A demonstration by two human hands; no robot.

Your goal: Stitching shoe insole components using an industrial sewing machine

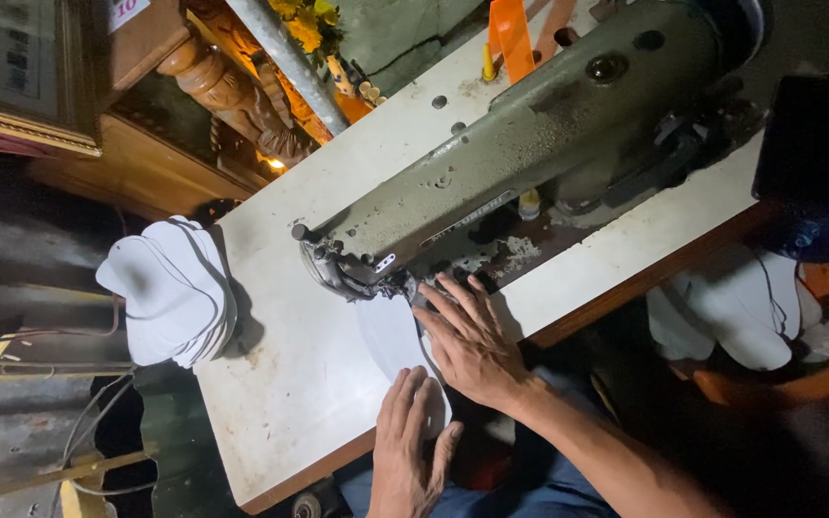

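Note:
A white cut fabric piece (384, 338) lies flat on the white table (290, 384), running under the needle end of an olive-green sewing machine (530, 125). My right hand (472, 343) presses flat on the piece right beside the presser foot (405, 286), fingers spread. My left hand (411, 443) rests palm down on the near end of the same piece, close to the table's front edge. Neither hand grips anything; both lie on the cloth.
A stack of white cut pieces (173, 290) overhangs the table's left edge. More white pieces (736, 302) sit below the table at right. Carved wooden furniture (232, 96) and yellow flowers (304, 24) stand beyond the table. An orange part (510, 34) stands behind the machine.

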